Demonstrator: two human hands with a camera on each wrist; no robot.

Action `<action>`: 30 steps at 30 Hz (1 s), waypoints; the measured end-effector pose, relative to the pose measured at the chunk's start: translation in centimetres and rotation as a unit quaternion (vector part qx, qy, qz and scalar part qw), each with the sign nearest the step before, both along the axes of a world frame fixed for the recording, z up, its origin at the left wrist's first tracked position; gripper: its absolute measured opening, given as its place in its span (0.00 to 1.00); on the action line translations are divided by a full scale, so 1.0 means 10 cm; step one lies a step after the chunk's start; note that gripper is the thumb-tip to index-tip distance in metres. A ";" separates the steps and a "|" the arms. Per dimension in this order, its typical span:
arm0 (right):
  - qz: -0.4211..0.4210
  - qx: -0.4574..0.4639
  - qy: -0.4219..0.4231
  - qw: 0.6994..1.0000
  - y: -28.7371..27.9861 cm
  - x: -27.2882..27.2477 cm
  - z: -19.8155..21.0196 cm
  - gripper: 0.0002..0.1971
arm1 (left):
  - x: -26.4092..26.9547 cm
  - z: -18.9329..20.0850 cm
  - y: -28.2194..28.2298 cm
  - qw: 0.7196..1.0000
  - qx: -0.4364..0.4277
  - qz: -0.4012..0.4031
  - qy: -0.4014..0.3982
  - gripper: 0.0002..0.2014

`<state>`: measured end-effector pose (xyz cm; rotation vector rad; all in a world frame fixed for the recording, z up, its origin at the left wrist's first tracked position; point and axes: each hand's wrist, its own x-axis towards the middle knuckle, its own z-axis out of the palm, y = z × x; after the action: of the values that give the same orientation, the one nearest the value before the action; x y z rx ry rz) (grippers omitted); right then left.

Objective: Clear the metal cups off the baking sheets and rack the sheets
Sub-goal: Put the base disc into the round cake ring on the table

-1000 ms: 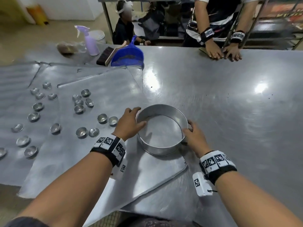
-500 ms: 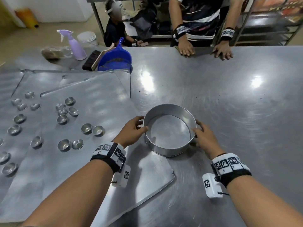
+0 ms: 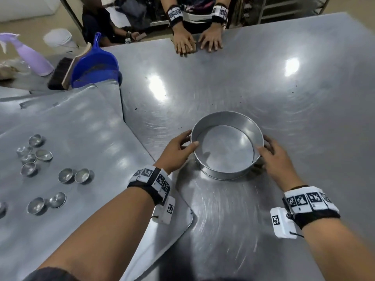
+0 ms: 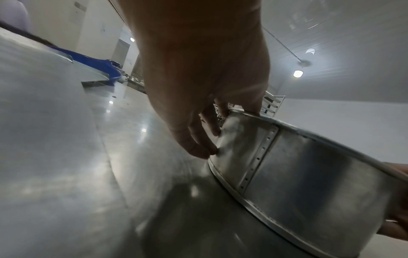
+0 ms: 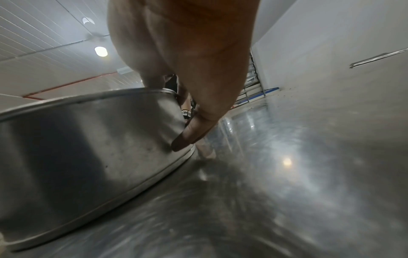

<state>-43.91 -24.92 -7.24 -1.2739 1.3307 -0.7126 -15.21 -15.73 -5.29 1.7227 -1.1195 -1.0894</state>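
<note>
Overhead, the left hand [image 3: 176,152] and right hand [image 3: 278,162] clasp opposite sides of a round cake tin [image 3: 226,146] on the steel table [image 3: 263,88]; small metal cups [image 3: 74,175] sit on baking sheets [image 3: 97,128] left of it; from the left wrist, fingertips [image 4: 205,150] press the tin's riveted wall; from the right wrist, a thumb [image 5: 154,82] hooks its rim.

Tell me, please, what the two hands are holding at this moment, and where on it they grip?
Both hold the round metal pan by its rim: the left hand on its left side, the right hand on its right, thumbs over the top edge.
</note>
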 end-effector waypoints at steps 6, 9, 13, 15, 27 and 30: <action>-0.004 -0.024 0.011 1.000 0.18 -0.26 -0.02 0.21 | -0.26 -0.02 0.08 1.000 -0.011 -0.002 0.011 0.24; -0.007 -0.035 0.014 0.999 0.33 -0.29 -0.02 0.20 | -0.31 -0.04 0.24 1.000 -0.015 -0.003 0.012 0.24; 0.010 -0.046 0.010 0.999 0.51 -0.32 -0.09 0.19 | -0.33 -0.05 0.50 1.000 -0.020 0.005 0.016 0.21; 0.023 -0.047 0.007 0.999 0.60 -0.32 -0.12 0.19 | -0.33 -0.05 0.63 1.000 -0.021 0.009 0.020 0.20; 0.011 -0.042 0.021 0.999 0.82 -0.46 -0.02 0.14 | -0.49 -0.04 0.82 1.000 -0.001 0.008 0.011 0.27; 0.014 -0.041 0.037 0.998 0.81 -0.51 0.04 0.11 | -0.52 -0.05 0.79 1.000 0.009 0.007 0.008 0.29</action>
<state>-49.00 -16.85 -6.84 -1.3932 1.3532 -0.7118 -20.44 -7.88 -5.84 1.7305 -1.0900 -1.1048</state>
